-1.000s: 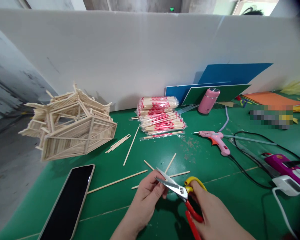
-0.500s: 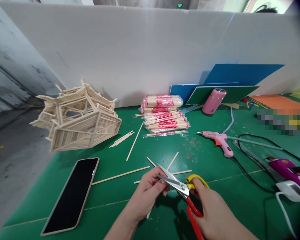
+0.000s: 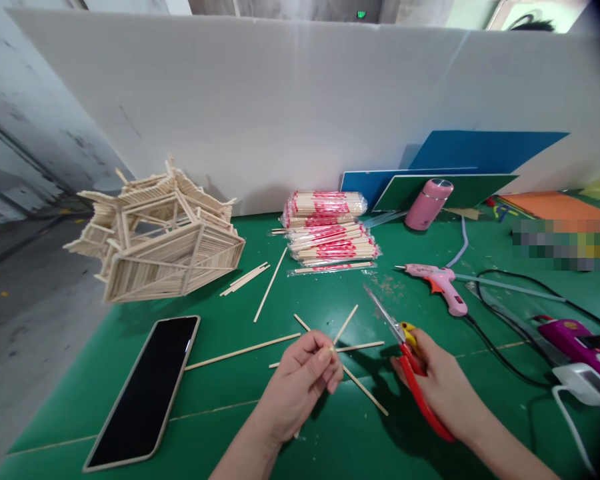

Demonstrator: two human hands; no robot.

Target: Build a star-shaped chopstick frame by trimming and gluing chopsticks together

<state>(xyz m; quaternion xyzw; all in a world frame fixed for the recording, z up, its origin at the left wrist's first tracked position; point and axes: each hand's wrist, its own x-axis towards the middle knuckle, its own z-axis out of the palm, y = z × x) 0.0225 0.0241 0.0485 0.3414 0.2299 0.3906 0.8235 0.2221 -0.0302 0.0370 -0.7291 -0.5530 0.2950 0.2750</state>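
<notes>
Worktop (image 3: 205,387): green, backed by an upright white panel (image 3: 260,113).
Left grip (image 3: 305,377): mine, thumb and fingers pinching a thin stick (image 3: 332,349), pale end just showing at the tips.
Right grip (image 3: 440,380): mine, wrapped round the red-and-yellow handles of the scissors (image 3: 397,331); blades nearly together, pointing away from me, apart from the pinched stick.
Loose sticks (image 3: 365,390): several, lying crosswise below and around my left grip.
Stick structure (image 3: 165,260): far left, beyond the phone (image 3: 143,393).
Wrapped chopsticks (image 3: 330,230): piled near the panel.
Glue gun (image 3: 440,283): pink, lying beyond my right grip.
</notes>
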